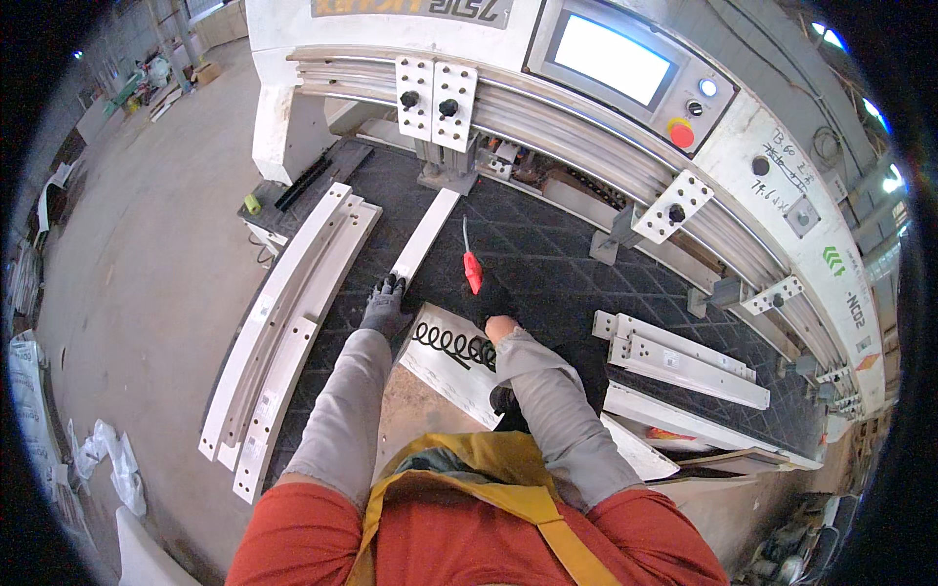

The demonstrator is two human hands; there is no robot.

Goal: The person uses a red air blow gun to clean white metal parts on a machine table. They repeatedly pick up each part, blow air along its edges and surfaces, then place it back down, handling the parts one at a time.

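My left hand (386,308), in a grey glove, holds the near end of a narrow white board (426,233). This board lies flat on the dark machine table (542,242), its far end close to a clamp block. In a black glove, my right hand (496,300) grips a red air blow gun (473,274) to the right of the board. The gun's thin metal nozzle points away from me, above the table. A black coiled hose (447,343) hangs below that hand, partly hidden by the forearm.
Long drilled white panels (293,315) lie stacked at the left. Shorter white pieces (681,359) are piled at the right. Clamp plates (436,102) on rails span the machine's front, below a screen (614,57) and a red stop button (681,134). A yellow-green object (252,204) sits at the table's left corner.
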